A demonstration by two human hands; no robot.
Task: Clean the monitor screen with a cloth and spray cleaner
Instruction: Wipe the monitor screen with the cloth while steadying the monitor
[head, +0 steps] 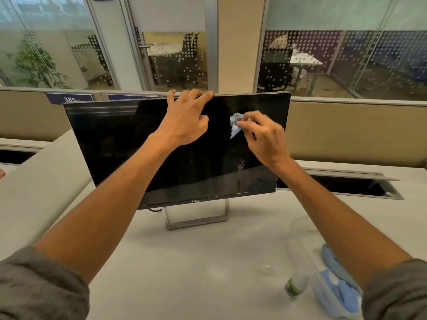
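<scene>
Item: Dell monitor [129, 144], dark screen, on a silver open-frame stand [196, 218], set on a pale desk [161, 273].
Step in hand: wiping is judged under way; the upper right part of the screen is being worked.
Left hand [184, 121]: fingers are hooked over the monitor's top edge, thumb against the screen face, so that the panel is steadied.
Right hand [263, 137]: a small crumpled pale blue-grey cloth [236, 125] is pinched in the fingertips and pressed to the glass.
Residue: a patch of droplets or smear [240, 163] is seen on the screen below the cloth, with a faint run beneath it.
Next move (judgement): the cloth is likely to be drawn down over that patch; light, even pressure is called for, with the top edge kept braced.
Spray cleaner: a small bottle [297, 285], green-banded label too blurred to be read, is stood on the desk near the right forearm.
Beside it: a clear plastic container [302, 245] holding blue cloths [344, 294].
Legible writing: "DELL" on the lower bezel; "385" on a blue partition plate [69, 98]; "PUSH" on the glass door [138, 34].
</scene>
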